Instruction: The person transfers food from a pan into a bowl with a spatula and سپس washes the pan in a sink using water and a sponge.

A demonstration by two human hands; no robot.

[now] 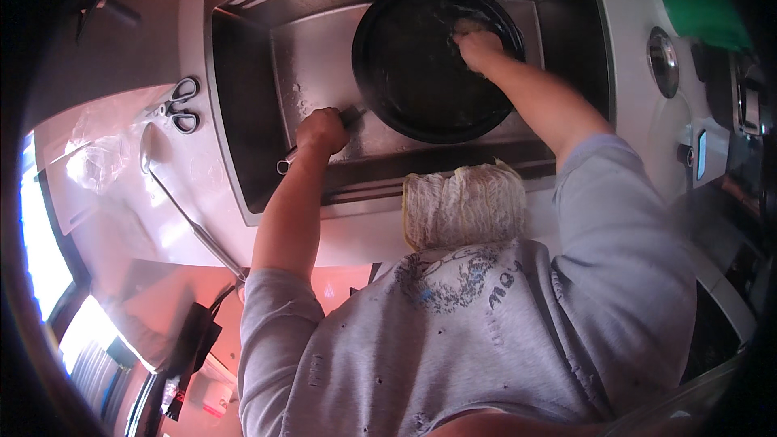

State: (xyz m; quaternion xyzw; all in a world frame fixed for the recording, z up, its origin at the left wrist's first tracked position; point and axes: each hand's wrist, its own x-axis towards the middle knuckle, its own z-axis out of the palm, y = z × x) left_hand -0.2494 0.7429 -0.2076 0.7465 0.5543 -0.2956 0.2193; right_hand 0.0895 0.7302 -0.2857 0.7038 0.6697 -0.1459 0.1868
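Observation:
A large dark frying pan or wok (407,67) lies in the stainless steel sink (315,54), wet inside. My left hand (323,131) is wrapped around its long handle (288,162), which ends in a metal ring. Inside the pan, my right hand (481,50) presses a scrubbing pad (470,25) against the upper right part. The pad is mostly covered by my fingers and slightly blurred, so its exact kind is unclear.
A folded whitish cloth (464,203) hangs over the sink's front edge. On the left counter are kitchen scissors (182,106), a long-handled ladle (188,218) and clear plastic wrap (97,158). To the right stand a round metal object (662,62) and a green item (704,15).

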